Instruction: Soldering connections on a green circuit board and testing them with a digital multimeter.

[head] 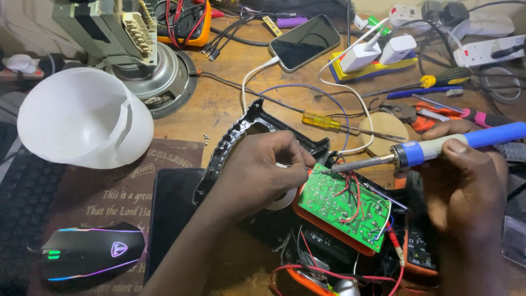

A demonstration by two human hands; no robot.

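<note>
My right hand (466,186) grips a blue-handled soldering iron (433,148), its metal tip touching the upper left corner of a green circuit board (345,205). The board lies tilted on an orange housing (329,230), with red, white and blue wires running from it. My left hand (263,175) is pinched at the board's left edge, fingers closed on something thin that looks like solder wire; a pale solder reel (282,200) shows under the hand. A black plastic casing (235,140) lies behind my left hand.
A white bulb dome (82,118) and a speaker (164,79) sit at the left. A lit black mouse (90,252) lies bottom left. A phone (304,41), chargers (378,52), a yellow screwdriver (323,120), a multimeter (183,24) and power strips (482,49) crowd the back.
</note>
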